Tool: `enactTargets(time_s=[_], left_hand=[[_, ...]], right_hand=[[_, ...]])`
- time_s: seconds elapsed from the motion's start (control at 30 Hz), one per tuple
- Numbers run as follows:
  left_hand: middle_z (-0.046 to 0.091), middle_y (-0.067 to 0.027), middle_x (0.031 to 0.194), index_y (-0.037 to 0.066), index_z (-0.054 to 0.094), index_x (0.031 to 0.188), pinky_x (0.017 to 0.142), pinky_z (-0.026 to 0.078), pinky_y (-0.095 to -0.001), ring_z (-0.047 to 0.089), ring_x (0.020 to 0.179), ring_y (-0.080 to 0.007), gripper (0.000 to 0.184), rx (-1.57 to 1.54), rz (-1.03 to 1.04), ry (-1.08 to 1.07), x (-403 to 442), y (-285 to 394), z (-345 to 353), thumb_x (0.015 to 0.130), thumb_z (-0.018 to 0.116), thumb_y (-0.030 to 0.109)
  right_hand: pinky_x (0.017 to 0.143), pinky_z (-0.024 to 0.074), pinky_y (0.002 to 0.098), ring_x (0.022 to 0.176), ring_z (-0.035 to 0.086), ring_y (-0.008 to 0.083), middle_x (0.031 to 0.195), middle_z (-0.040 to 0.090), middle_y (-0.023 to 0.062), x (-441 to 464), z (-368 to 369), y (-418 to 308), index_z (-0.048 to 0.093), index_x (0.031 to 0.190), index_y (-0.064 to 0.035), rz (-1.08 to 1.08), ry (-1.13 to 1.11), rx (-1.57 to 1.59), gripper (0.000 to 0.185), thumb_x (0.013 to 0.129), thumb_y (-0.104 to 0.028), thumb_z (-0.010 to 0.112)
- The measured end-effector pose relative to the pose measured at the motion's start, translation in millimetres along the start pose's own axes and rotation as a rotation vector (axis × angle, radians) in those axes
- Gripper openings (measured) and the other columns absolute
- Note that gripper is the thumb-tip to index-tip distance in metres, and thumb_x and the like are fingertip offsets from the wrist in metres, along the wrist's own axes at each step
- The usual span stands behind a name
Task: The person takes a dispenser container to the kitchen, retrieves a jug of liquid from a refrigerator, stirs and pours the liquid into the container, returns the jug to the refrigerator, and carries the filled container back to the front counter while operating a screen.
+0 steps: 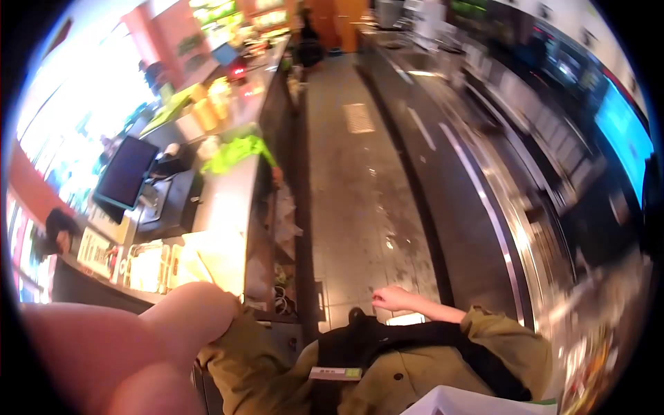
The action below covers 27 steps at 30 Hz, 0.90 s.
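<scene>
My left arm is raised close to the camera at the lower left, and the blurred skin of my left hand and forearm (111, 353) fills that corner. Its fingers are out of sight, so their state and anything in them cannot be told. Low over the walkway floor, in front of my body, is my right hand (393, 299). Its fingers look loosely curled together, with nothing visible in them. I wear an olive shirt (429, 373) under a black apron (404, 339) with a name tag (335, 373). A white, flat-edged object (463, 401) shows at the bottom edge.
A tiled walkway (346, 180) runs ahead between two counters. On the left counter (225, 194) are a dark screen (128, 169), a bright green bag (238, 153) and a wire basket (149, 266). A steel counter (484, 187) lines the right, blurred. A person (59, 228) stands beyond the left counter.
</scene>
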<state>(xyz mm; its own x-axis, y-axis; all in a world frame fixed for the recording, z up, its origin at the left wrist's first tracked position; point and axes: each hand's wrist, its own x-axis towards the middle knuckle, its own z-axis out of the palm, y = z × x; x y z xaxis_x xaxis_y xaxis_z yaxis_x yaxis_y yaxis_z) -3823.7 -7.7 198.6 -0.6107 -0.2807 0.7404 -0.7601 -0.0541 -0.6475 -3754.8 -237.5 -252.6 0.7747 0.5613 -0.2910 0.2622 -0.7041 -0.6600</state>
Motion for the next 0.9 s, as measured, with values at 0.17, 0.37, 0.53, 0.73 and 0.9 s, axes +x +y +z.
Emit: enactTargets(time_s=[0.17, 0.37, 0.53, 0.73, 0.9], left_hand=[[0.047, 0.0024, 0.073, 0.010, 0.050, 0.075, 0.059, 0.037, -0.0218, 0.039, 0.058, -0.0097, 0.009, 0.141, -0.231, 0.534, -132.9, -118.7, 68.1, 0.079, 0.049, 0.019], [0.050, -0.0109, 0.074, 0.003, 0.049, 0.078, 0.052, 0.040, -0.0306, 0.049, 0.063, -0.0219, 0.008, 0.373, -1.058, 0.030, -452.2, -263.0, 271.3, 0.072, 0.053, 0.003], [0.054, -0.0093, 0.085, 0.005, 0.052, 0.094, 0.062, 0.043, -0.0343, 0.053, 0.080, -0.0205, 0.024, -0.073, -1.866, -1.440, -798.7, -111.2, 314.4, 0.073, 0.052, 0.018], [0.059, -0.0023, 0.065, 0.015, 0.064, 0.073, 0.050, 0.047, -0.0314, 0.059, 0.060, -0.0186, 0.017, 0.988, -2.801, -1.464, -666.2, 106.1, 149.9, 0.068, 0.056, 0.028], [0.062, 0.0022, 0.075, 0.016, 0.065, 0.075, 0.053, 0.047, -0.0283, 0.059, 0.070, -0.0125, 0.021, 1.858, -3.521, -1.135, -677.4, 123.4, 154.4, 0.074, 0.053, 0.033]], right_hand=[[0.069, 0.0444, 0.0339, 0.077, 0.057, 0.0262, 0.080, 0.060, 0.0134, 124.9, -103.6, 54.0, 0.056, 0.093, -0.0027, -0.019, 0.078, 0.200, 0.032, 0.075, -0.029, 0.052], [0.061, 0.0446, 0.0260, 0.064, 0.056, 0.0142, 0.069, 0.059, 0.0094, 282.9, -217.4, 153.4, 0.056, 0.088, 0.0025, -0.021, 0.171, 0.325, 0.024, 0.075, -0.018, 0.054], [0.052, 0.0423, 0.0218, 0.057, 0.053, 0.0085, 0.066, 0.058, 0.0051, 405.0, -314.9, 226.3, 0.056, 0.086, 0.0022, -0.130, 0.054, 0.336, 0.018, 0.075, -0.012, 0.054], [0.059, 0.0449, 0.0278, 0.064, 0.057, 0.0184, 0.069, 0.060, 0.0113, 536.1, -407.9, 276.3, 0.058, 0.084, -0.0002, -0.001, -0.433, 0.242, 0.023, 0.072, -0.020, 0.057], [0.060, 0.0452, 0.0284, 0.065, 0.058, 0.0186, 0.072, 0.060, 0.0128, 699.8, -449.8, 212.0, 0.057, 0.089, 0.0007, -0.327, -0.357, -0.062, 0.027, 0.072, -0.020, 0.057]])
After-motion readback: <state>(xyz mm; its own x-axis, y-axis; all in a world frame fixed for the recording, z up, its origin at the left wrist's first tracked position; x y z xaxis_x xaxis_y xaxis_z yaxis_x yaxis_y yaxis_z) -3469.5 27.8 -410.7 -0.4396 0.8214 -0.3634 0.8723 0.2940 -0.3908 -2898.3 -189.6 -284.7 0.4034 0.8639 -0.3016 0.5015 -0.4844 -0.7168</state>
